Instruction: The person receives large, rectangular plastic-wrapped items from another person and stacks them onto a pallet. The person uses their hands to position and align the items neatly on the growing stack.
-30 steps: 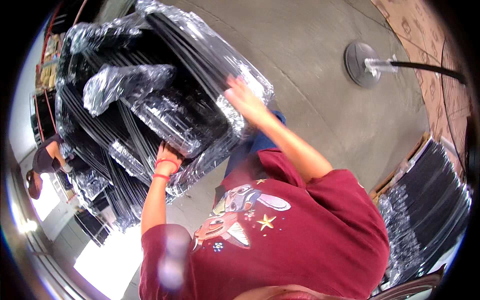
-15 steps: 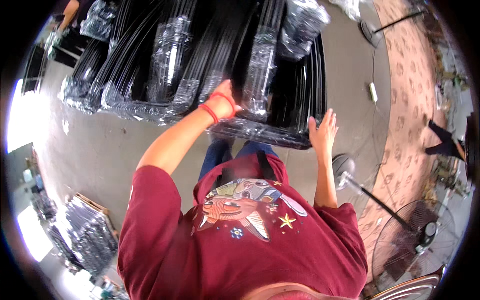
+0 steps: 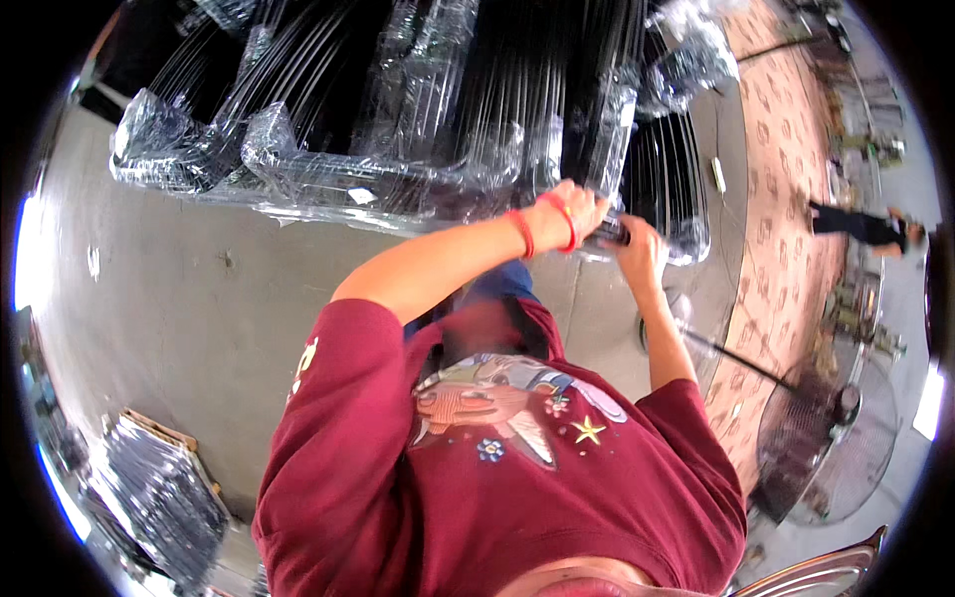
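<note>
Before me lies a long row of black, bar-like pieces in clear stretch film (image 3: 418,184), its film ridged and shiny. My left hand (image 3: 575,211), with red bands at the wrist, is at the near edge, right of the middle, its fingers curled on the wrapped black bundle (image 3: 671,179). Close beside it my right hand (image 3: 642,247) bends its fingers round a dark part of that edge. Between the two hands a short dark piece shows; its exact shape is hard to make out. The fingertips are partly hidden.
A standing fan (image 3: 831,448) with a wire cage is at the lower right, its pole reaching toward my right arm. A wrapped stack on a wooden pallet (image 3: 159,428) sits at the lower left. Brown patterned sheeting (image 3: 766,219) runs along the right; a person (image 3: 865,227) is beyond it.
My left hand has moved right, close to the right hand. The right hand has gone from flat and spread to bent fingers at the edge. The view has shifted, and the bundle looks lengthened.
</note>
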The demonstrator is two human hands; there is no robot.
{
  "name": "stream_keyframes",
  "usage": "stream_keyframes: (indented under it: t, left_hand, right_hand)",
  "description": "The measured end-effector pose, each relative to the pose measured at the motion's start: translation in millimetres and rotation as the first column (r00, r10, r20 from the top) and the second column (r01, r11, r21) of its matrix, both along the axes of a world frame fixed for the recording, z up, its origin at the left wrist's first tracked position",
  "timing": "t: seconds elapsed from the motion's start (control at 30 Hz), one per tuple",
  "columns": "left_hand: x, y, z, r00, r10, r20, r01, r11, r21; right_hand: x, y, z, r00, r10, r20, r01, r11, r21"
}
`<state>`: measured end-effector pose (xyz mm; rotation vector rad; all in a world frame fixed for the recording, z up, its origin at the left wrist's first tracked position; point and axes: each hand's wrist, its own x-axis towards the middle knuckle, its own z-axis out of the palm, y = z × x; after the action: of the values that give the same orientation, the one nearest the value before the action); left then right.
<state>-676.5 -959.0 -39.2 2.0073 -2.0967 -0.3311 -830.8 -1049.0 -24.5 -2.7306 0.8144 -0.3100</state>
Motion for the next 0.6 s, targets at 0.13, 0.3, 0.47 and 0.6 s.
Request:
stream_keyframes:
  t: [0.13,0.3,0.47,0.6]
  left_hand:
    - [22,14,21,0.996,-0.071,-0.047,0.075,0.994,0.083]
    - [77,124,62,0.827,-0.128,-0.547,0.030,0.983,-0.184]
    - [101,318,165,0.014,-0.017,-1.000,-0.402,0.916,-0.022]
    - [101,400,169,-0.601,-0.790,-0.121,-0.367,0.408,-0.836]
  right_hand:
    - [7,10,1,0.993,-0.040,-0.115,0.033,0.998,-0.058]
    - [34,56,18,0.988,-0.085,-0.130,0.084,0.996,-0.013]
    - [115,144,45,0.910,0.070,0.408,-0.167,0.964,0.206]
    - [200,204,63,0.842,0.147,0.519,-0.330,0.902,0.280]
